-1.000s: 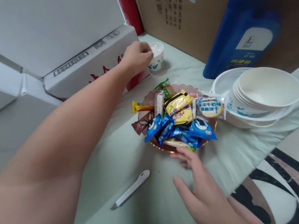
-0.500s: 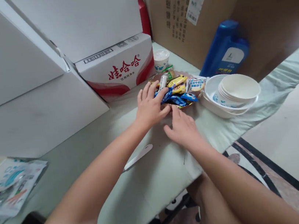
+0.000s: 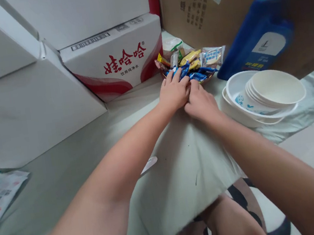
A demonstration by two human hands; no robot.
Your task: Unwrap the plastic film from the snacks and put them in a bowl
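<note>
A shallow plate [image 3: 209, 79] heaped with wrapped snacks stands at the back of the table, its rim mostly covered. Blue packets [image 3: 198, 76] lie at its near side, yellow packets [image 3: 191, 57] behind them, and a clear biscuit packet [image 3: 212, 57] at the right. My left hand [image 3: 173, 92] lies over the near left of the plate, fingers stretched out across the blue packets. Right beside it, my right hand [image 3: 201, 99] is at the near rim with its fingers curled in. Its fingertips are partly hidden, so what they grip cannot be made out.
White cartons [image 3: 117, 68] stand at the left and back, a brown carton [image 3: 198, 14] behind. A blue bottle [image 3: 259, 37] leans near stacked white bowls [image 3: 278, 87] at the right. A cup [image 3: 172, 43] sits behind the snacks. Under my left forearm lies a white utensil [image 3: 149, 164].
The snack plate has slid away from me toward the cup and the brown carton, and both hands have gone forward with it. My hands are closer together. The view has shifted.
</note>
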